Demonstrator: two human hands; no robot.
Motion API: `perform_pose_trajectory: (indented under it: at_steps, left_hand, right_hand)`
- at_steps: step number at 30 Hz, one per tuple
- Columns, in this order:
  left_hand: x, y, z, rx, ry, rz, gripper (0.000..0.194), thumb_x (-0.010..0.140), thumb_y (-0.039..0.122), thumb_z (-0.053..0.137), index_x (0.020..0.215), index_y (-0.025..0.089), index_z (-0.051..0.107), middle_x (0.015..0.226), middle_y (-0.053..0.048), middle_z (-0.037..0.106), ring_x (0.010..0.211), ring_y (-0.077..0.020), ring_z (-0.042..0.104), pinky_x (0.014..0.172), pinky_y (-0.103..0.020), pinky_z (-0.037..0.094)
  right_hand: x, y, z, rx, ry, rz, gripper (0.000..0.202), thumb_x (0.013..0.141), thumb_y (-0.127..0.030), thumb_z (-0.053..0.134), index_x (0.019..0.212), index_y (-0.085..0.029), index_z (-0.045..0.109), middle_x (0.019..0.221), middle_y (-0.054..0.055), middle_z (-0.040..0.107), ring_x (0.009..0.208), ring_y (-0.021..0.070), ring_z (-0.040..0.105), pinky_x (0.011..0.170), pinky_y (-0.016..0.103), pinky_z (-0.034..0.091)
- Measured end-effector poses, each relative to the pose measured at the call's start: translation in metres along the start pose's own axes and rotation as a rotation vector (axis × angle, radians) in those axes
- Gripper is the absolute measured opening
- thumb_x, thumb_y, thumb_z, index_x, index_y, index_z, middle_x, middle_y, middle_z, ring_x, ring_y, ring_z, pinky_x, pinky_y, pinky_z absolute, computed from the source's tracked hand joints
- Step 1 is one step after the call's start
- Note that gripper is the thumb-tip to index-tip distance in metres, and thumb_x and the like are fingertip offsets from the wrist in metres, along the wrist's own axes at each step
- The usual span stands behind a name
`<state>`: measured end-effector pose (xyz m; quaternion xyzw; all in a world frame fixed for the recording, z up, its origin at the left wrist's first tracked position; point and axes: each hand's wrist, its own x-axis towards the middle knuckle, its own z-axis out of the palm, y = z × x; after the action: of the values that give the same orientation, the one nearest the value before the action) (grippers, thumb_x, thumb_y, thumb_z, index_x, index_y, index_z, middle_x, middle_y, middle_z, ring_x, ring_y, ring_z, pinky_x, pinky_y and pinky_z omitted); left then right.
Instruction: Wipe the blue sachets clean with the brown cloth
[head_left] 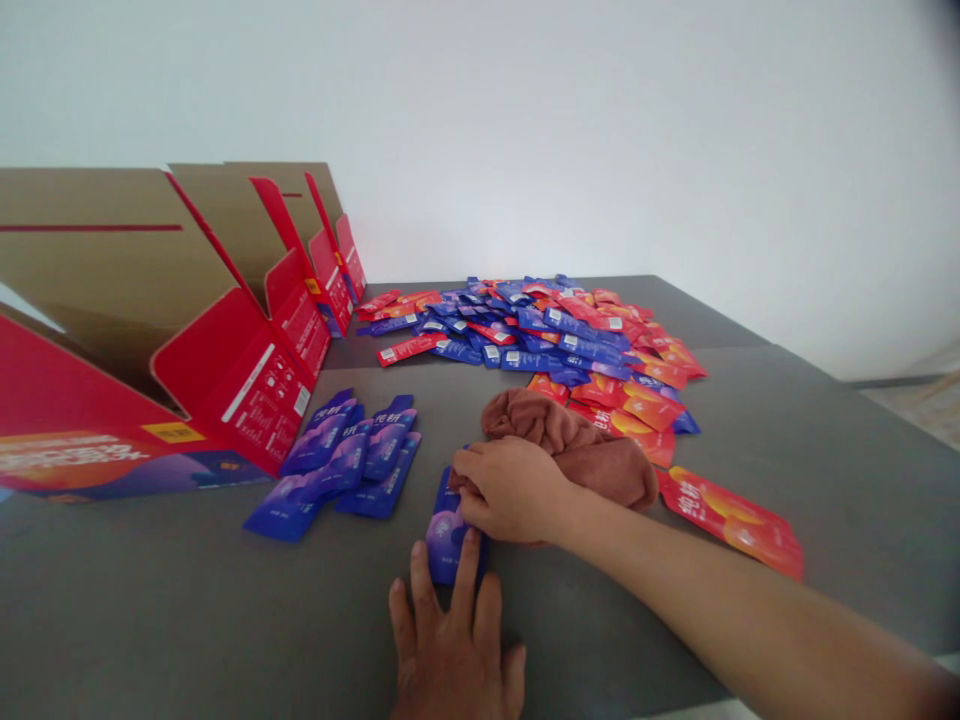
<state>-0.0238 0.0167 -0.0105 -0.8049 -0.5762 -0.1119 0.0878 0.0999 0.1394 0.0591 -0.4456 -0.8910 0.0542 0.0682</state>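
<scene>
A blue-purple sachet (pixel 445 535) lies flat on the grey table in front of me. My left hand (pixel 454 640) has its fingers spread, with fingertips resting on the sachet's near end. Over the far end is my right hand (pixel 517 490), its fingers closed on a bunched brown cloth (pixel 607 465) that touches the sachet. Most of the cloth lies crumpled behind and to the right of that hand. To the left, several blue sachets (pixel 352 460) overlap in a small group. A red sachet (pixel 731 520) rests right of the cloth.
Open red cardboard boxes (pixel 247 380) with brown insides stand in a row along the left. A large mixed heap of blue and red sachets (pixel 525 325) spreads across the back of the grey table (pixel 187 600). Behind it rises a white wall (pixel 525 130).
</scene>
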Motion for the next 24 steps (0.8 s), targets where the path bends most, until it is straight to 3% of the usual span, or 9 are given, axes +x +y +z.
perform_pose_trajectory:
  at_steps: [5, 15, 24]
  left_hand:
    - [-0.0003, -0.0004, 0.0007, 0.012, 0.026, 0.015, 0.038, 0.065, 0.024, 0.052, 0.102, 0.022, 0.06, 0.134, -0.006, 0.047, 0.122, -0.0471, 0.029, 0.089, -0.065, 0.037]
    - [-0.0004, 0.0005, 0.0029, 0.018, 0.046, 0.008, 0.041, 0.063, 0.024, 0.053, 0.104, 0.021, 0.06, 0.123, -0.007, 0.054, 0.122, -0.0474, 0.03, 0.09, -0.065, 0.037]
    - [-0.001, -0.0005, 0.0022, 0.008, 0.03, 0.011, 0.043, 0.064, 0.025, 0.054, 0.106, 0.022, 0.059, 0.129, -0.007, 0.05, 0.123, -0.0478, 0.029, 0.09, -0.065, 0.036]
  right_hand:
    - [0.0008, 0.0009, 0.0004, -0.023, -0.002, 0.005, 0.021, 0.082, -0.028, 0.04, 0.09, -0.019, 0.057, 0.087, 0.005, 0.065, 0.074, 0.0196, 0.059, 0.062, 0.03, 0.037]
    - [-0.0021, 0.001, -0.0013, 0.086, -0.048, -0.302, 0.022, 0.08, -0.03, 0.045, 0.095, -0.021, 0.059, 0.089, 0.003, 0.064, 0.08, 0.0188, 0.058, 0.069, 0.03, 0.037]
    - [-0.0013, -0.0029, -0.0019, 0.026, -0.039, -0.109, 0.023, 0.082, -0.03, 0.041, 0.094, -0.02, 0.058, 0.092, 0.005, 0.064, 0.078, 0.0193, 0.058, 0.066, 0.03, 0.036]
